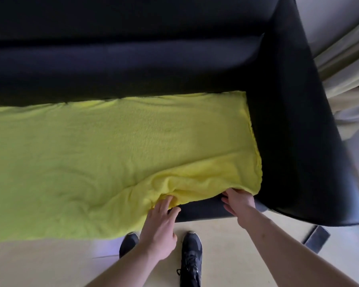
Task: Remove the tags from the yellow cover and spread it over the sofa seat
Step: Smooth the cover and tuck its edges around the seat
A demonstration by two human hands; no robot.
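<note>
The yellow cover lies spread across the seat of the black sofa, reaching from the foot of the backrest to the front edge and hanging over that edge on the side away from the armrest. Its far corner sits tucked against the armrest, and its side edge runs along the armrest's inner face. Near the armrest the front part of the cover is bunched and lifted in folds, so a strip of bare black seat front shows below it.

The left hand reaches to that raised front edge; its fingers are bent into the folds, with the cloth between the upper fingers and the thumb, so it appears to pinch the cover. The right hand is at the cover's front corner beside the armrest, its fingertips hidden under the hanging cloth and its thumb below; it seems to hold the corner, though the grip itself is covered.

In front of the sofa, two dark shoes stand on the pale floor. A dark flat object lies on the floor just below the armrest's front end. Beyond the armrest hang pale curtains.
</note>
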